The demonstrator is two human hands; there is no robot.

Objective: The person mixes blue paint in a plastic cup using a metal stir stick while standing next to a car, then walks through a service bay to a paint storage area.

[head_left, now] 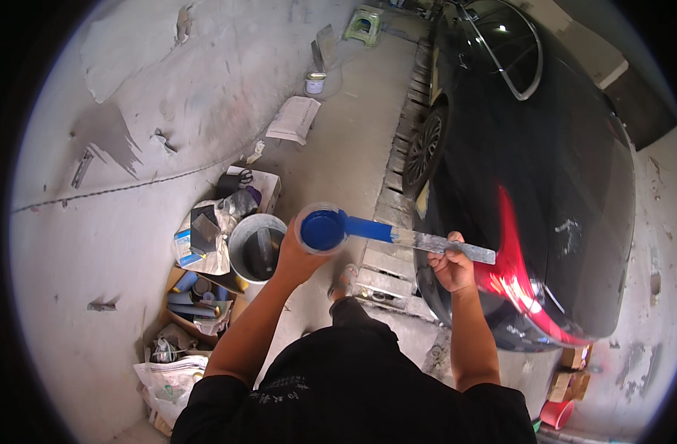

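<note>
My left hand [297,260] is wrapped around a clear round cup [306,209], held up in front of me. Blue paint [322,231] lies in the cup. A long flat paint stirring stick [408,237] reaches across from the cup's right rim. Its left part is coated in the same blue, while the rest is grey and mottled. The fingers of my right hand [454,271] pinch this stick near its right end. Whether the blue tip touches the cup's rim or hangs just over it, I cannot tell.
A black car [575,214] with a red tail light [512,274] stands close on my right. To my left are a grey bucket [238,240], a cardboard box [231,314] of rolls and plastic bags [168,374]. Farther off stand a small tin [315,86] and a green stool [362,28].
</note>
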